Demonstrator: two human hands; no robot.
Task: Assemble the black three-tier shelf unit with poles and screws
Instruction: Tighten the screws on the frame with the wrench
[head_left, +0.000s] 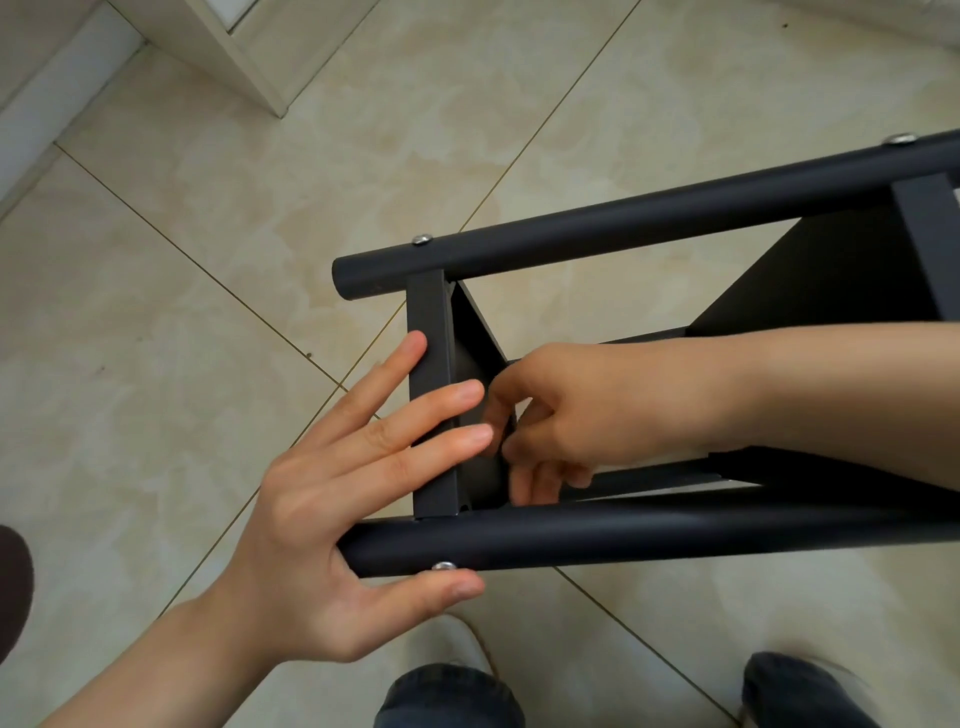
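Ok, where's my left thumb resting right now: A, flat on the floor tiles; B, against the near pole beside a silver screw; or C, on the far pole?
B: the left hand has its thumb against the near pole, right beside the silver screw.

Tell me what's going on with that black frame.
A person is putting together the black shelf unit, which lies on its side over the tiled floor. The left hand braces it: straight fingers press on the end shelf's rim, thumb under the near pole beside a silver screw. The right hand reaches inside behind that shelf, fingers curled; whether it pinches anything is hidden. The far pole already carries screws.
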